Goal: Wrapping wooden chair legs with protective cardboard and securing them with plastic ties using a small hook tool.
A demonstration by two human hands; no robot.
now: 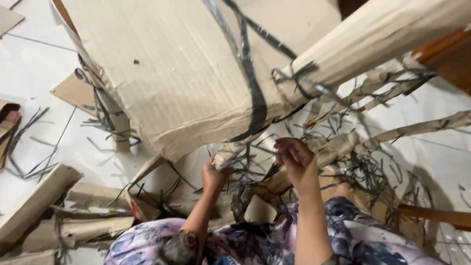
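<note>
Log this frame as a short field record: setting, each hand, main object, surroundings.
setting: white tiled floor, seen from above
left hand: grips a cardboard-wrapped leg end
right hand: pinches a black strap strip
main object: large cardboard wrapping bound with black straps
surroundings: torn cardboard pieces, loose strap strips, exposed brown wood

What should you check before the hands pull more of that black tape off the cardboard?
1. Left hand has a firm hold on the torn cardboard edge: ok, fingers closed on it.
2. Right hand grips a black tape strip: cannot tell, fingers are pinched but the strip between them is unclear.
3. Big cardboard sheet is steady: cannot tell, what supports it is hidden.
4. Long tape band is still stuck on the sheet: ok, it runs down the face.
5. Floor around is free of scraps: not ok, cardboard pieces and loose strips lie about.
</note>
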